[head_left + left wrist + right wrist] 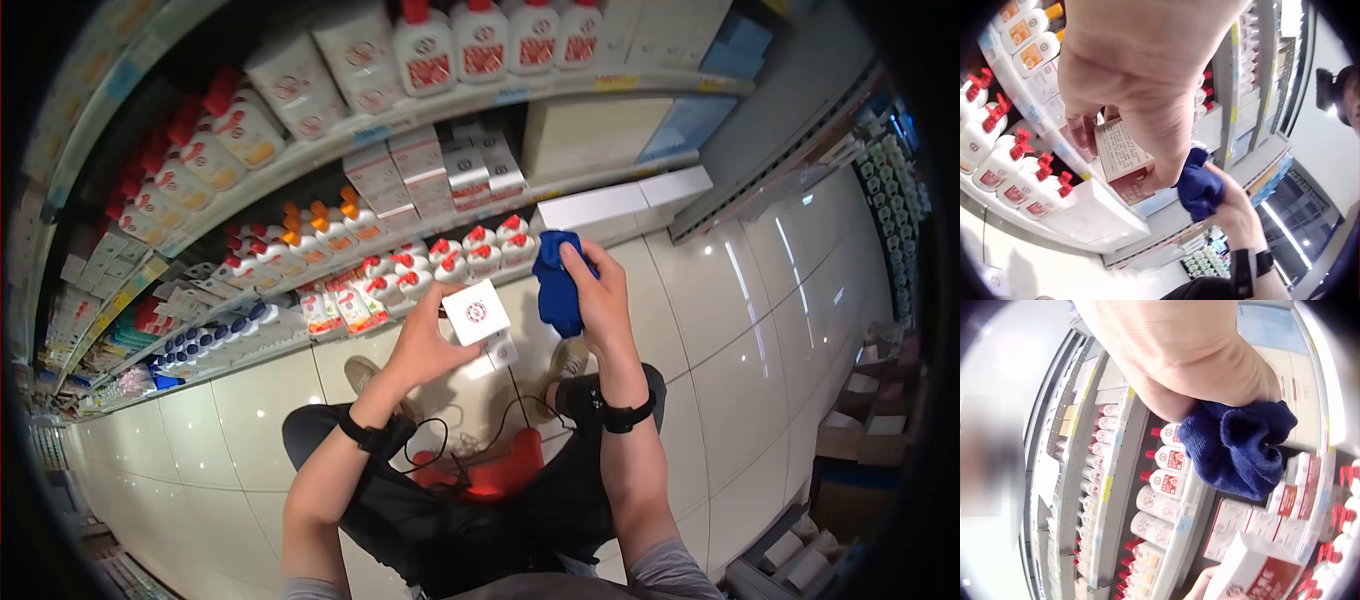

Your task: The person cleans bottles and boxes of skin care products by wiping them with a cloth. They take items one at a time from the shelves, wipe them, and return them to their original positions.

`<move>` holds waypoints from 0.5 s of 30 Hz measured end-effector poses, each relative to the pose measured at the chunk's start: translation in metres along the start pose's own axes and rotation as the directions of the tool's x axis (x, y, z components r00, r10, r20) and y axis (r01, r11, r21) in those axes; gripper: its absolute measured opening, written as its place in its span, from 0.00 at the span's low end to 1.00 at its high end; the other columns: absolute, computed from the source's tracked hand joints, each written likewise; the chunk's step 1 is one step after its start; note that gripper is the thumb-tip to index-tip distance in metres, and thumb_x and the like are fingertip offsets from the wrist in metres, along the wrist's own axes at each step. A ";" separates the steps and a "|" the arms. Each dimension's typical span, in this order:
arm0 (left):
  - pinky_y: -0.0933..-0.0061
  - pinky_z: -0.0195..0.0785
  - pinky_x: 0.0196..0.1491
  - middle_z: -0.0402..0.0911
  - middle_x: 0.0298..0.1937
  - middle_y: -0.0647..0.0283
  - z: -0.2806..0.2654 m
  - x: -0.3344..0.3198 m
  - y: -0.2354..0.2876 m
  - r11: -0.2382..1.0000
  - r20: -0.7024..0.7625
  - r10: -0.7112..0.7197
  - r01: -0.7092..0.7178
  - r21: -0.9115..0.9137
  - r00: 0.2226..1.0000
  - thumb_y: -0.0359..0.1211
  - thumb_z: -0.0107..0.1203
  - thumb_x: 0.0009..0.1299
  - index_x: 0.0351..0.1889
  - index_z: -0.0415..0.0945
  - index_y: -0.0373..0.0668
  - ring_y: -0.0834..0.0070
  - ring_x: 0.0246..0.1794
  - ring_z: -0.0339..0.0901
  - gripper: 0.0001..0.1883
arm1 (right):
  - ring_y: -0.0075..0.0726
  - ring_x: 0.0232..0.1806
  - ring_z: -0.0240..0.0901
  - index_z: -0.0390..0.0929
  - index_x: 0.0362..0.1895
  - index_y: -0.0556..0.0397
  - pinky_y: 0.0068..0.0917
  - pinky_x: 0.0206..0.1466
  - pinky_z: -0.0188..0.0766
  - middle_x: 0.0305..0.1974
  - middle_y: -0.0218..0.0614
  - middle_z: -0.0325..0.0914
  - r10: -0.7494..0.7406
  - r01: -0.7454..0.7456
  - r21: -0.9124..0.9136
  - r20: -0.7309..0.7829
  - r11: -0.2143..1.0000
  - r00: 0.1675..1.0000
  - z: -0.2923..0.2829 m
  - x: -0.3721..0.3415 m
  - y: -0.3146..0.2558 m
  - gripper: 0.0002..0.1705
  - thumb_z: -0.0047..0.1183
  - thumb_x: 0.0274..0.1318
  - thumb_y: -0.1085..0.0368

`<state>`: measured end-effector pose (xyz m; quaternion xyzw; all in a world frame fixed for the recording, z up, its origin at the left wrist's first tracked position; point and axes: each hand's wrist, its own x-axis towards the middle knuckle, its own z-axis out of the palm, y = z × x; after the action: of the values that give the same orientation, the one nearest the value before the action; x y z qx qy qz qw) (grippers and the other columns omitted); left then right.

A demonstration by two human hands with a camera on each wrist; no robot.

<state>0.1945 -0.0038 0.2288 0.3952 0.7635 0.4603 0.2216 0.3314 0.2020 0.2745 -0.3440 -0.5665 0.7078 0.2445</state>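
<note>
My left hand (425,335) grips a small white box (476,314) by its sides, thumb on one side and fingers on the other. A round red emblem marks the face toward the head camera. Printed text and a dark red panel show on this carton (1125,153) in the left wrist view. To the right, my right hand (603,295) holds a bunched dark blue cloth (560,285), with the thumb lying over it. In the right wrist view the folded cloth (1238,447) hangs below the palm. Another white box (503,351) is on the floor beneath the held one.
Shelves in front carry white pump bottles (450,262) with red tops, stacked cartons (400,175) and larger red-capped bottles (480,45). A red stool (490,470) stands between the person's legs on the tiled floor (240,420). Open cardboard boxes (870,400) are at the right.
</note>
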 end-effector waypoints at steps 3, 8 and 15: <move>0.63 0.74 0.60 0.84 0.55 0.55 -0.025 -0.007 0.004 0.991 -0.057 0.097 -0.102 -0.090 0.994 0.37 0.80 0.53 0.62 0.72 0.42 0.63 0.53 0.84 0.39 | 0.27 0.40 0.83 0.80 0.56 0.56 0.23 0.44 0.81 0.44 0.35 0.85 0.159 -0.184 0.316 0.104 0.931 0.982 0.018 -0.014 -0.024 0.15 0.55 0.74 0.60; 0.60 0.79 0.56 0.84 0.55 0.53 -0.035 0.002 0.025 0.984 -0.067 0.162 -0.166 -0.059 0.985 0.38 0.81 0.51 0.61 0.73 0.41 0.58 0.56 0.85 0.40 | 0.30 0.53 0.81 0.74 0.61 0.59 0.27 0.56 0.79 0.53 0.38 0.81 0.019 -0.085 0.324 0.202 0.942 0.979 0.042 -0.021 -0.034 0.18 0.54 0.74 0.65; 0.63 0.79 0.56 0.85 0.55 0.55 -0.006 0.018 0.012 0.998 -0.098 0.064 -0.065 -0.008 0.993 0.35 0.79 0.47 0.63 0.74 0.45 0.58 0.53 0.85 0.42 | 0.53 0.54 0.74 0.84 0.50 0.52 0.42 0.58 0.74 0.56 0.44 0.76 -0.545 0.748 -0.556 0.526 0.362 0.654 0.073 -0.025 -0.008 0.19 0.68 0.51 0.70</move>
<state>0.1839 0.0106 0.2425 0.3956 0.7575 0.4902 0.1713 0.2915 0.1391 0.2962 -0.0647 -0.9141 0.2956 0.2698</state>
